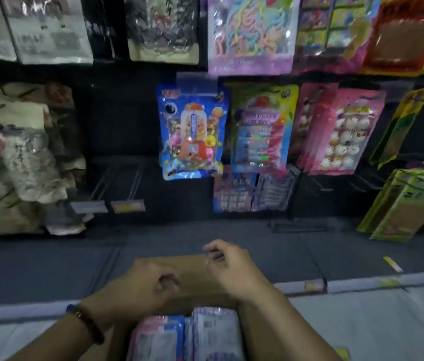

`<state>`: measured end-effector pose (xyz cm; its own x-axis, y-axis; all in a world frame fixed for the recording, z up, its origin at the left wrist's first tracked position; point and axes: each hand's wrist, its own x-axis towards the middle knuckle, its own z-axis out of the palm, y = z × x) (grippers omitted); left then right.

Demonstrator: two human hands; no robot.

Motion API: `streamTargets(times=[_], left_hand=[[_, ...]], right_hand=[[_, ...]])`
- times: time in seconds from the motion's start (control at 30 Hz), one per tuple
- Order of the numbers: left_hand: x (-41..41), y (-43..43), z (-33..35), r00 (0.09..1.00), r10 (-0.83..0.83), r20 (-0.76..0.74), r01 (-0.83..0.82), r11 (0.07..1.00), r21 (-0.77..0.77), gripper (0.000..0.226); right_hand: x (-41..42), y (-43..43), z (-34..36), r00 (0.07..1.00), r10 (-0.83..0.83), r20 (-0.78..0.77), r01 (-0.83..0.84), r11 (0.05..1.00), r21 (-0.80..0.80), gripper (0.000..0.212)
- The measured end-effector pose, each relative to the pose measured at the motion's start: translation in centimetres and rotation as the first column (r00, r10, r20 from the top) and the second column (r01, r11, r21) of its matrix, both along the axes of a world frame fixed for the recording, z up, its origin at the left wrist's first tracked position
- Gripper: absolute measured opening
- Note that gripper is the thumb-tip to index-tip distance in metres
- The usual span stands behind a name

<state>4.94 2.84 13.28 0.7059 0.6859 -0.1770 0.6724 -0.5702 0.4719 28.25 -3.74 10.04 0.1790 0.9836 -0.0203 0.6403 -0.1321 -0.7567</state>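
An open cardboard box [195,272] stands low in front of me, with pink and blue toy packets [187,334] stacked inside it. My left hand [140,290] hovers over the box's left side with its fingers curled and nothing visible in them. My right hand [231,264] is over the box's far right edge, fingers loosely curled, apparently holding nothing. The picture is blurred. On the rack ahead hangs a blue toy packet [192,131] with a red gumball machine printed on it.
A dark pegboard rack holds hanging packets: a multicoloured one [260,128], a pink one [343,131], green ones [403,204] at right, beige ones [18,157] at left. Bare hooks with price tags [127,205] jut out at centre left. A dark base shelf [49,264] runs below.
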Motion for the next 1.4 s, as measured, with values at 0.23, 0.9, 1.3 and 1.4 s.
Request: streamTargets(times=[0.23, 0.9, 1.3, 1.4], left_hand=[[-6.9, -0.3, -9.0, 0.985, 0.057, -0.163, -0.065, 0.997, -0.044, 0.018], [-8.8, -1.5, -12.2, 0.869, -0.154, -0.469, -0.001, 0.950, -0.314, 0.066], [-9.7, -0.7, -11.5, 0.861, -0.043, -0.506, -0.087, 0.969, -0.230, 0.057], [-10.2, -0.4, -11.8, 0.885, 0.044, -0.464, -0.145, 0.972, -0.183, 0.041]], right_hand=[[-5.7, -3.4, -11.7, 0.944, 0.281, 0.172, -0.194, 0.896, -0.400, 0.029], [-11.3, -7.9, -23.5, 0.745, 0.657, 0.119, -0.331, 0.518, -0.788, 0.043], [-6.7, -3.7, -19.7, 0.989, 0.122, -0.081, -0.147, 0.865, -0.480, 0.027], [-5.6, -3.4, -18.6, 0.978, -0.024, -0.205, -0.058, 0.920, -0.387, 0.024]])
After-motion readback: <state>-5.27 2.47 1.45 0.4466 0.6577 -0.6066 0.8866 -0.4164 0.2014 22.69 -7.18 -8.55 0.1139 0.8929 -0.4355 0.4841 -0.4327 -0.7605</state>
